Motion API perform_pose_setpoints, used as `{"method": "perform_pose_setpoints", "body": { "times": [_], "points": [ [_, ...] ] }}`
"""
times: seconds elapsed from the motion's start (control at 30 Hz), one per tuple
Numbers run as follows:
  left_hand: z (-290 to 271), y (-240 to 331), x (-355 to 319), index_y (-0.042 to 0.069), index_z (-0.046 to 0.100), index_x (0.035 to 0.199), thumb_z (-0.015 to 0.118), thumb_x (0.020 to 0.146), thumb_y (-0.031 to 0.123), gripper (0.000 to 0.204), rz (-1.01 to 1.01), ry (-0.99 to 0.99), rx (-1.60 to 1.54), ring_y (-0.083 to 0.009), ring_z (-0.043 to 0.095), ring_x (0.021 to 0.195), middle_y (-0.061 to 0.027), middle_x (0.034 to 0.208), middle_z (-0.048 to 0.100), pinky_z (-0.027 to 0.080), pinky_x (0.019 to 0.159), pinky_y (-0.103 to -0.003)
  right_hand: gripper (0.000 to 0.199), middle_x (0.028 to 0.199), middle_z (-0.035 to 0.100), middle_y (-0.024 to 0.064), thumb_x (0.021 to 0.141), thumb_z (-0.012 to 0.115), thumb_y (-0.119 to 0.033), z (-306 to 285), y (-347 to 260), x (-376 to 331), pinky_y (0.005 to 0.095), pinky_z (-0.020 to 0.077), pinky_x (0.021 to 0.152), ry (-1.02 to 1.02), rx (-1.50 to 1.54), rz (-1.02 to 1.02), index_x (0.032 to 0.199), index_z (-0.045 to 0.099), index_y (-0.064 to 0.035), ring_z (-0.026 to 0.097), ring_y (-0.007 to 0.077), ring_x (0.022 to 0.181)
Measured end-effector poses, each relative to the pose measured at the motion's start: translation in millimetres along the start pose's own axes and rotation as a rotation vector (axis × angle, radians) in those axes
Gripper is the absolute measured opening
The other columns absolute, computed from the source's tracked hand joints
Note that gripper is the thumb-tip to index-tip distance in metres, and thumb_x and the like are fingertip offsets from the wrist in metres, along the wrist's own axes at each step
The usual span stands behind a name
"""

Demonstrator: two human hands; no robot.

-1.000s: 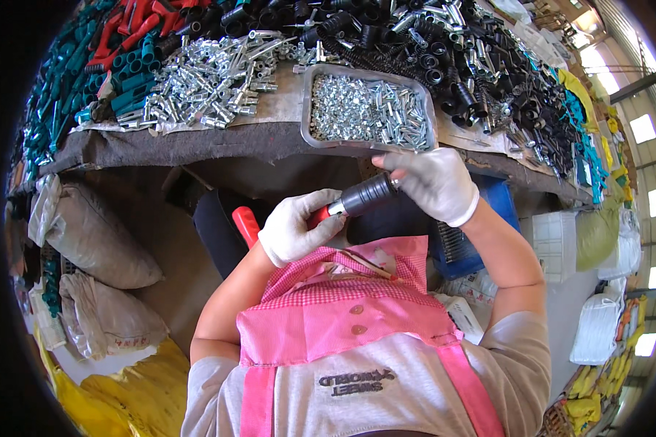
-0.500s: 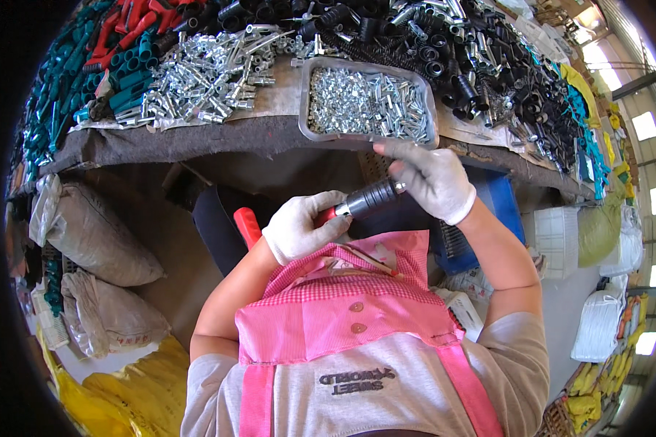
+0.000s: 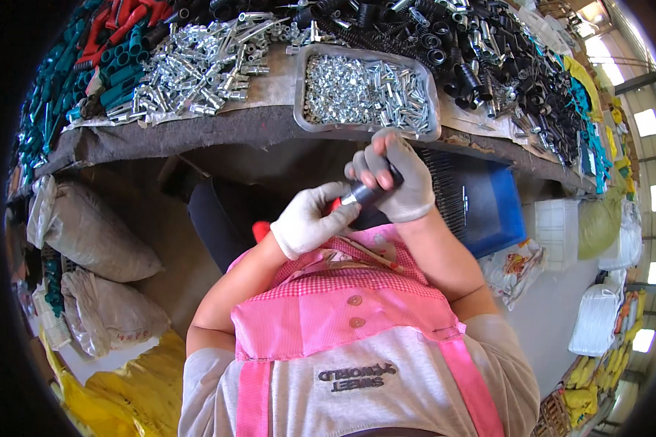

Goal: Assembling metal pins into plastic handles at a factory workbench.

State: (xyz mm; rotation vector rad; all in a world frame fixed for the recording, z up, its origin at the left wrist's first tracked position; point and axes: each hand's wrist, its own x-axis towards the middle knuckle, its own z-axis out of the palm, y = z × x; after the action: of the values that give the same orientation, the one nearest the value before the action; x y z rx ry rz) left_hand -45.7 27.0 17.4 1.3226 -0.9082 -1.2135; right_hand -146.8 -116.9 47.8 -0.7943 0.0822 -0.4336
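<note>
In front of my apron, my gloved left hand (image 3: 312, 221) is closed round the red end of a hand tool with a metal collar and a black sleeve (image 3: 366, 194). My gloved right hand (image 3: 401, 175) wraps its fingers over the sleeve's far end, hiding most of it. Just beyond the right hand, at the bench edge, sits a clear plastic tray (image 3: 299, 102) of small shiny metal nuts and pins. Below the left wrist shows part of another red handle (image 3: 261, 231).
Piled on the bench are silver metal fittings (image 3: 197, 69), black sleeves and springs (image 3: 444, 54), and teal and red handles (image 3: 127, 29). A blue bin (image 3: 499, 211) stands under the bench at right. Stuffed sacks (image 3: 102, 237) lie at left, above yellow sheeting (image 3: 135, 386).
My right hand has moved left and closed over the black sleeve, which showed openly before. More of the blue bin is now visible. My left hand keeps its hold, shifted slightly right.
</note>
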Motion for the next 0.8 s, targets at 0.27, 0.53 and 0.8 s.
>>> {"method": "perform_pose_setpoints", "body": {
  "times": [0.27,0.53,0.8],
  "points": [
    [-30.3,9.0,-5.3,0.004,0.050,0.115,0.052,0.093,0.021,0.028,0.373,0.341,-0.486,-0.0159,0.054,0.073,-0.0090,0.087,0.058,0.045,0.069,-0.030,0.094,0.126,0.051,0.0150,0.071,0.075,-0.014,-6.7,51.3,-36.6,0.0374,0.0444,0.092,-0.389,-1.036,0.030,0.145,0.017,-0.0054,0.054,0.0249,0.113],
    [-87.6,-46.3,20.4,0.008,0.047,0.078,0.059,0.084,0.009,0.013,0.109,0.768,-1.230,-0.0133,0.048,0.055,0.0000,0.063,0.047,0.047,0.086,-0.041,0.048,0.095,0.066,0.0148,0.074,0.074,-0.012,4.3,14.4,-72.9,0.0311,0.0500,0.080,-0.012,-1.301,0.154,0.115,0.054,0.0029,0.066,0.0226,0.087],
    [-60.5,-220.5,90.9,0.009,0.051,0.080,0.056,0.087,0.022,0.015,-0.567,0.976,-1.149,-0.0210,0.052,0.061,-0.0058,0.072,0.053,0.051,0.067,-0.043,0.045,0.088,0.064,0.0217,0.078,0.069,-0.025,-51.2,52.3,-72.1,0.0379,0.0522,0.074,0.054,-1.544,0.418,0.115,0.055,-0.0047,0.066,0.0326,0.081]
  ]
}}
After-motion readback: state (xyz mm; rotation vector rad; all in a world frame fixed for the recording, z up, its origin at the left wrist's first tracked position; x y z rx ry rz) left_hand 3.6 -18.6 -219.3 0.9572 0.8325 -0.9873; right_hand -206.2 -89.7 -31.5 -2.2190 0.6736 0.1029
